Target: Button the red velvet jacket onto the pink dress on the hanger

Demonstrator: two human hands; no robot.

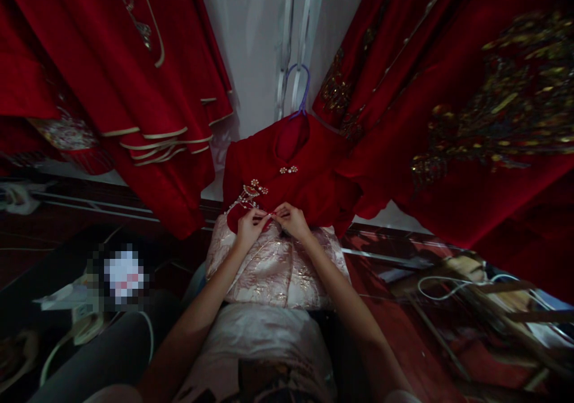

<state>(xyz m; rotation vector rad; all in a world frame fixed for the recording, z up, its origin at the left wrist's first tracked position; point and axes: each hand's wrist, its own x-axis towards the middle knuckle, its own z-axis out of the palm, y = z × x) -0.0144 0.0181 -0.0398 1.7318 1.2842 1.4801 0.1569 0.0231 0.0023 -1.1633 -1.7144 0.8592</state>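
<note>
A small red garment (309, 182) with a stand-up collar hangs on a purple hanger (301, 92) in front of me. It has pearl clasps (288, 170) and a beaded ornament (249, 194) down its slanted front. Its lower part is pale pink brocade (273, 268). My left hand (249, 223) and my right hand (292, 219) meet at the seam where red meets pink. Both pinch the red edge with closed fingertips, almost touching each other.
Large red robes with cream trim (156, 104) hang at the left. More red robes with gold embroidery (484, 104) hang at the right. A white wall (255, 44) shows between them. White cables (448, 283) lie on the dark floor at the right.
</note>
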